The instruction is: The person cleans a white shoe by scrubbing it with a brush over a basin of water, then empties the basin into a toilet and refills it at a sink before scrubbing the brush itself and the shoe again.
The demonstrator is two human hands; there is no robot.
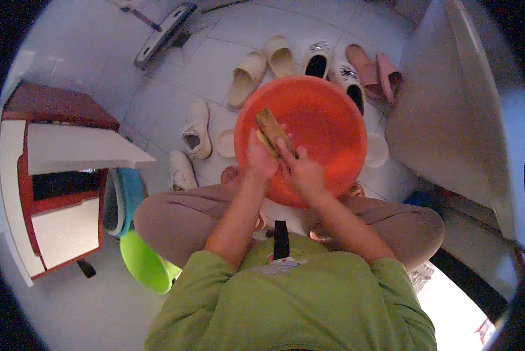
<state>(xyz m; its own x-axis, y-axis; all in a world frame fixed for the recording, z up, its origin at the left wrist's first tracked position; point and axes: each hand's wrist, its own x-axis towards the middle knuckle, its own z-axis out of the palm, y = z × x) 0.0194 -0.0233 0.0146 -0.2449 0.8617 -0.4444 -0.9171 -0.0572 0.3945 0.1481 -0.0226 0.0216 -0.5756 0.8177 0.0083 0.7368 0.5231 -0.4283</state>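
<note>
A round red plastic basin [332, 114] sits before me between my knees. Over its left part, both hands meet at a long, flat brown object [271, 125], possibly a scrubbing brush; blur hides its exact kind. My right hand [305, 173] grips its near end, with fingers lying along it. My left hand [261, 158] is closed against its left side. A narrow yellow piece [261, 139] shows by the left fingers; I cannot tell whether it is separate. The left palm and the object's underside are hidden.
Beige slippers [247, 79], white slip-on shoes [319, 59] and pink slippers [363, 66] lie beyond the basin. White sneakers [197, 129] stand left. A red-and-white cabinet [65, 232], a green bucket [144, 263] and a teal basin [130, 197] are farther left. A floor squeegee or mop head [163, 37] lies ahead.
</note>
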